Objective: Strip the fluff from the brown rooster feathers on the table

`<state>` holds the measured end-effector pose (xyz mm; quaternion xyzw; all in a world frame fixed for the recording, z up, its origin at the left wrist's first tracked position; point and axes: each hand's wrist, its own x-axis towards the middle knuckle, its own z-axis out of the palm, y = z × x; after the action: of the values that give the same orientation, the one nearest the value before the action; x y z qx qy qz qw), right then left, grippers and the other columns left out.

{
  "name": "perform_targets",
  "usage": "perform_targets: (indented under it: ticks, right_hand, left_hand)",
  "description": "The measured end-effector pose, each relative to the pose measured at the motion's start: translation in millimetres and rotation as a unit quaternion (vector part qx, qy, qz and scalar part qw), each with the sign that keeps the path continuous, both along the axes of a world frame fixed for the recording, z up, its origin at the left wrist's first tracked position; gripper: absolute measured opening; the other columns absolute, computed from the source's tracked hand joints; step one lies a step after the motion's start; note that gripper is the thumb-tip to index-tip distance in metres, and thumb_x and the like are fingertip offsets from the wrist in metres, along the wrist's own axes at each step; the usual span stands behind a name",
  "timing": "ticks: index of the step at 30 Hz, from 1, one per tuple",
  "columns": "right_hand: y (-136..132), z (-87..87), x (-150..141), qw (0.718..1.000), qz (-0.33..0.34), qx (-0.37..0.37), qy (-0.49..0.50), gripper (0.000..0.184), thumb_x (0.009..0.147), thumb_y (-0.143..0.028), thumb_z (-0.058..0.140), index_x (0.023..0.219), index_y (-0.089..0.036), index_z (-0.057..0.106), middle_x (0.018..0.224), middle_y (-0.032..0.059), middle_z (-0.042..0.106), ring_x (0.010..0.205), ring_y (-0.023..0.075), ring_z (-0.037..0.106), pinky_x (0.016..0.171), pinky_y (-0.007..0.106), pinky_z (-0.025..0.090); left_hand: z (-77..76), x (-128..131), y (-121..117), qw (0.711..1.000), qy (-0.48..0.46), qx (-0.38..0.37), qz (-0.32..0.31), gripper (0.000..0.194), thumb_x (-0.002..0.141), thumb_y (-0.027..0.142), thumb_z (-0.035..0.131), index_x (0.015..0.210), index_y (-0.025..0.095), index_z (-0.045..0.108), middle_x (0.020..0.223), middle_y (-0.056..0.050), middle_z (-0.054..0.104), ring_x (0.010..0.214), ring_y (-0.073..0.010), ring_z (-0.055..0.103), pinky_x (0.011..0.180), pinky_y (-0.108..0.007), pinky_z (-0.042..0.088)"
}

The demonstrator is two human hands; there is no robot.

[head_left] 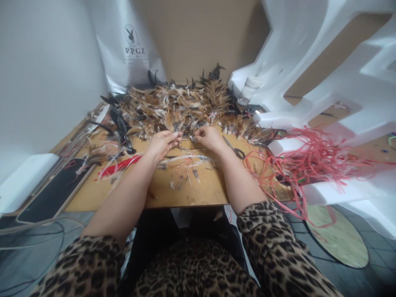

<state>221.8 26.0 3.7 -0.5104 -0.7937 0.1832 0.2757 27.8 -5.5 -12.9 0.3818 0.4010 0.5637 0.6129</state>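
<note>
My left hand [163, 144] is closed in a pinch at the front of a wide heap of feathers [173, 101]. A tan feather tuft [173, 123] with a dark base stands up from its fingertips. A short way to the right, my right hand [208, 138] has its fingers pinched together in front of the heap. Whatever lies between those fingertips is too small to make out. The heap is brown and tan, with long black feathers at its edges. Black-handled scissors [237, 152] lie just right of my right wrist.
A red strip bundle [119, 166] and loose bits lie on the wooden table [185, 192]. Tangled red ribbons [324, 156] spread over white foam pieces at right. A dark phone-like slab [54, 194] and a white box [26, 181] sit at left. A clear jar [249, 90] stands behind.
</note>
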Motion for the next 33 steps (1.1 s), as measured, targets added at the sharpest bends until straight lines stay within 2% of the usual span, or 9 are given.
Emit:
perform_targets:
  ticks: [4,8,11,14,17,20,22,26,33]
  right_hand:
    - [-0.2,-13.1,-15.8,0.996,-0.04,0.049,-0.065,0.022,0.072,-0.033,0.057,0.083,-0.016,0.065,0.081,0.0061,0.064,0.072,0.0151,0.055,0.068,0.026,0.041]
    - [3.1,-19.4,-23.3,0.994,-0.051,0.07,-0.072,0.014,0.075,-0.025,0.052,0.077,-0.017,0.063,0.084,0.0075,0.064,0.077,0.0167,0.056,0.074,0.028,0.041]
    - [10.9,-20.5,-21.5,0.992,-0.052,0.063,0.1,0.012,0.074,-0.024,0.051,0.072,-0.016,0.06,0.074,0.0034,0.062,0.069,0.0133,0.055,0.071,0.026,0.042]
    - [14.9,-18.5,-20.1,0.947,-0.044,0.011,0.317,0.015,0.074,-0.03,0.053,0.076,-0.016,0.056,0.066,-0.0002,0.058,0.058,0.0102,0.052,0.062,0.024,0.043]
    - [7.1,-12.0,-22.5,0.92,-0.033,0.015,0.39,0.02,0.075,-0.036,0.054,0.08,-0.017,0.054,0.068,-0.0004,0.057,0.059,0.0105,0.053,0.061,0.024,0.044]
    - [-7.8,-4.2,-26.7,0.945,-0.025,0.1,0.311,0.018,0.08,-0.035,0.05,0.081,-0.018,0.055,0.078,0.0027,0.06,0.073,0.0123,0.055,0.072,0.026,0.045]
    - [-15.8,-1.4,-29.3,0.962,0.02,0.16,0.22,0.018,0.083,-0.033,0.046,0.082,-0.019,0.058,0.087,0.0052,0.061,0.085,0.0144,0.055,0.082,0.029,0.042]
    - [-21.8,-3.2,-33.7,0.96,0.105,0.244,0.084,0.018,0.084,-0.03,0.047,0.083,-0.02,0.062,0.098,0.0078,0.059,0.096,0.0172,0.051,0.088,0.033,0.038]
    - [-27.9,-2.8,-39.3,0.95,0.136,0.257,0.117,0.021,0.084,-0.034,0.048,0.083,-0.02,0.063,0.094,0.0075,0.057,0.092,0.0153,0.051,0.085,0.03,0.04]
  left_hand:
    - [0.0,1.0,-0.3,1.0,-0.004,-0.004,-0.003,0.014,0.065,0.015,0.071,0.075,0.007,0.067,0.087,-0.011,0.069,0.066,-0.0077,0.062,0.059,-0.015,0.049]
    - [0.3,0.1,0.5,1.0,-0.023,-0.01,-0.008,0.01,0.066,0.013,0.07,0.073,0.007,0.066,0.085,-0.011,0.069,0.064,-0.0073,0.062,0.057,-0.014,0.049]
    - [1.1,-0.7,1.2,0.999,-0.041,-0.017,-0.013,0.007,0.069,0.011,0.067,0.074,0.007,0.066,0.083,-0.01,0.069,0.063,-0.0063,0.062,0.057,-0.013,0.049]
    - [2.5,-0.3,1.0,0.997,-0.061,-0.035,-0.029,0.003,0.072,0.008,0.064,0.074,0.007,0.065,0.082,-0.01,0.069,0.063,-0.0061,0.062,0.056,-0.012,0.049]
    - [5.0,0.3,-0.3,0.993,-0.086,-0.057,-0.053,0.004,0.074,0.006,0.061,0.075,0.006,0.065,0.081,-0.01,0.068,0.063,-0.0064,0.062,0.054,-0.011,0.049]
    - [8.3,-0.6,-2.0,0.988,-0.117,-0.068,-0.068,0.005,0.075,0.005,0.059,0.076,0.007,0.064,0.08,-0.008,0.068,0.064,-0.0068,0.063,0.054,-0.011,0.049]
    - [10.3,-1.8,-2.9,0.986,-0.134,-0.075,-0.071,0.004,0.075,0.006,0.06,0.076,0.009,0.063,0.075,-0.006,0.067,0.064,-0.0067,0.063,0.054,-0.011,0.049]
    - [10.7,-3.6,-2.8,0.982,-0.149,-0.088,-0.072,0.006,0.073,0.007,0.062,0.078,0.011,0.063,0.069,-0.003,0.064,0.063,-0.0057,0.062,0.057,-0.011,0.049]
    - [3.1,-4.2,2.9,0.992,-0.121,-0.015,-0.026,0.003,0.071,0.006,0.063,0.071,0.009,0.064,0.074,-0.005,0.066,0.067,-0.0058,0.061,0.067,-0.014,0.049]
